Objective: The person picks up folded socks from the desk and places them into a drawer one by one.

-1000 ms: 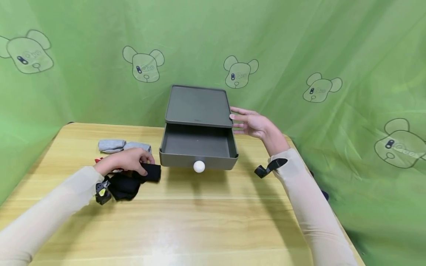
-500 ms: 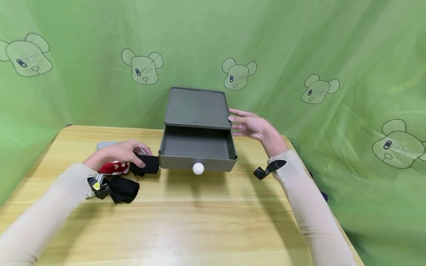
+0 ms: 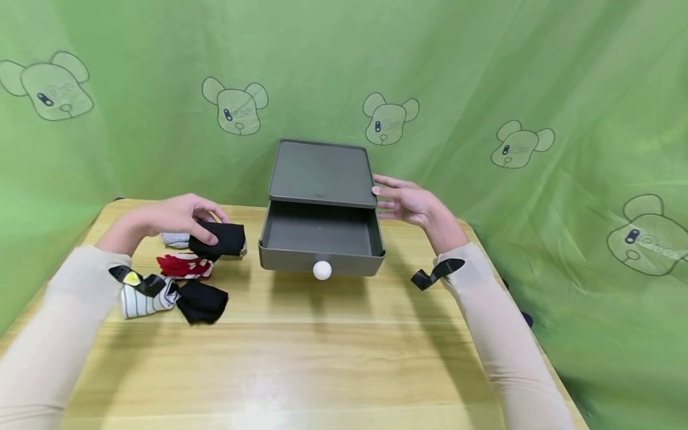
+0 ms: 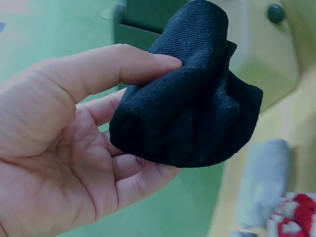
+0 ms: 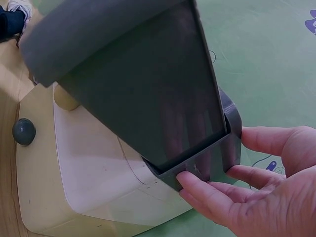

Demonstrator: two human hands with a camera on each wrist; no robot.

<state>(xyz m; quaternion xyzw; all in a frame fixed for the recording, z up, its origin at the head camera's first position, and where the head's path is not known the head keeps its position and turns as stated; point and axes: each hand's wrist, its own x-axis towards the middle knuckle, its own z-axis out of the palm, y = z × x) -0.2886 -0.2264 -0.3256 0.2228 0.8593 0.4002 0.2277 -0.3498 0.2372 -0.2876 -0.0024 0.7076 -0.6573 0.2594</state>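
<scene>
The left hand (image 3: 172, 221) holds a rolled black sock (image 3: 217, 240) off the wooden table (image 3: 333, 358), thumb on top and fingers curled beneath, a pinch that looks meant to keep the roll from coming undone; the left wrist view shows the same bundle (image 4: 190, 98) wedged between thumb and fingertips. It hangs at about nine o'clock from the grey drawer box (image 3: 321, 173), just beside the left wall of the pulled-out drawer (image 3: 321, 236) but not yet over it. The right hand (image 3: 408, 202) lies flat with straight, relaxed fingers against the box's right side at three o'clock, holding nothing; judging from the right wrist view, where the fingertips (image 5: 207, 190) press the box's back corner, it is there to brace the light box so that it does not slide. The drawer stands open toward six o'clock and appears empty, its single white knob (image 3: 322, 270) facing the person. By count: one box with one drawer and one knob; one black sock in hand; on the table at eight to nine o'clock, one red-and-white sock (image 3: 184, 266), one white striped sock (image 3: 145, 297), one more black sock (image 3: 203, 301), and grey socks (image 3: 176, 239) partly hidden behind the hand, so their number cannot be told.
</scene>
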